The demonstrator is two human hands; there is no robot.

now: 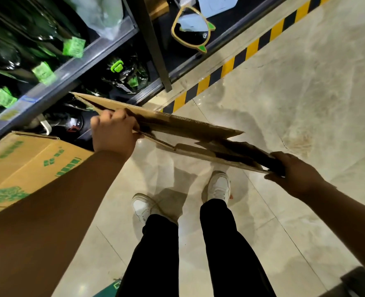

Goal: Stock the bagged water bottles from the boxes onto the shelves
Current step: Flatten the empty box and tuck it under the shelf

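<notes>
At the far left the bagged bottles (3, 54) lie on the shelves (55, 82); their shiny bags look slippery, so taking each by its body seems safer. Near left stands a printed box (27, 166), probably heavy if full. The left hand (113, 133) and right hand (295, 174) each grip one side of a flattened box (188, 127), light and bendy, close to the shelves.

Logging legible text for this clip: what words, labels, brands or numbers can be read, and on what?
Nothing is legible.
Green print on the cardboard box: blurred.
Green tags on the bagged bottles: blurred.
White lettering on a lower-shelf bottle: blurred.
Shelf-edge label: blurred.
Flattened box held by left hand and right hand: no print shows.
</notes>
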